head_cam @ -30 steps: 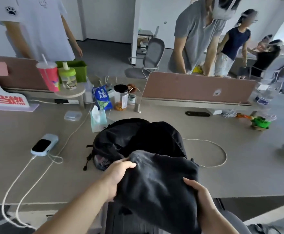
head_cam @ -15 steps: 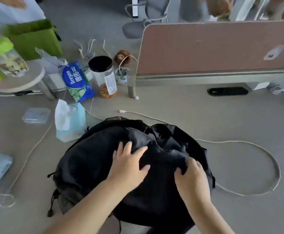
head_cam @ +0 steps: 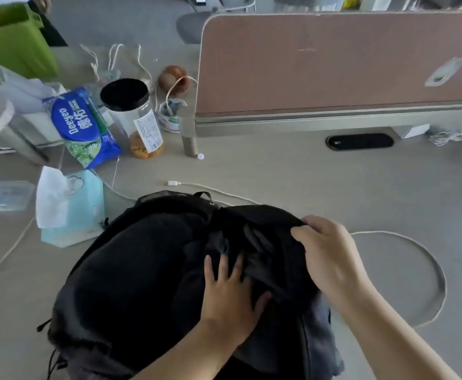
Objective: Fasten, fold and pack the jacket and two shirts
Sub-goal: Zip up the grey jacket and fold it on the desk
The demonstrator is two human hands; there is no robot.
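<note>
A black backpack [head_cam: 131, 272] lies on the grey desk in front of me, its opening towards the right. A folded dark garment [head_cam: 287, 346] sits partly inside that opening, its lower edge hanging out near me. My left hand [head_cam: 230, 294] presses flat on the dark cloth with the fingers spread and pushed in. My right hand [head_cam: 326, 256] grips the black edge of the backpack's opening at its upper right, fingers curled over the fabric. Where the garment ends and the bag begins is hard to tell, both being dark.
A tissue pack [head_cam: 70, 207] lies left of the bag, with a blue wipes packet [head_cam: 81, 127] and a black-lidded jar [head_cam: 134, 119] behind it. A white cable [head_cam: 416, 248] loops on the desk to the right. A brown divider panel [head_cam: 334, 61] stands at the back.
The garment went from held above the bag into its opening. My right hand has moved up and now grips the bag's edge; my left hand has slid deeper onto the cloth. The camera tilted down.
</note>
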